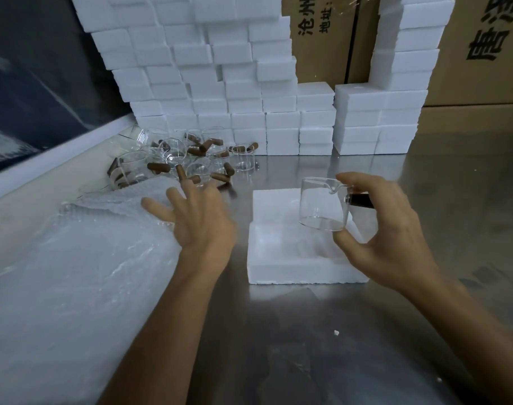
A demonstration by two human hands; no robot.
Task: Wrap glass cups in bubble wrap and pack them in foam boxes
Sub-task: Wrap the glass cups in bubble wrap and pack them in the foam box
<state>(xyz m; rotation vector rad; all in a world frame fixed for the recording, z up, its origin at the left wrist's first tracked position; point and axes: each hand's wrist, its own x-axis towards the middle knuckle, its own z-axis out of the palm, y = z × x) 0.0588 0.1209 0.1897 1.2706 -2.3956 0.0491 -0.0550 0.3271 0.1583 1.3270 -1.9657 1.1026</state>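
Steel table (322, 346), foam blocks (208, 83) stacked along the back.
Right hand (389, 229) pinching a glass cup (324, 204) above the open foam box (299, 258); left hand (202, 220) spread flat over bubble wrap (74, 273). More cups (185, 156) piled far left, cartons (483, 54) behind.

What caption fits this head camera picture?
Right hand holds a glass cup above an open foam box; left hand reaches toward bubble wrap.

Left hand (201, 217) splayed, right hand (386, 229) pinching
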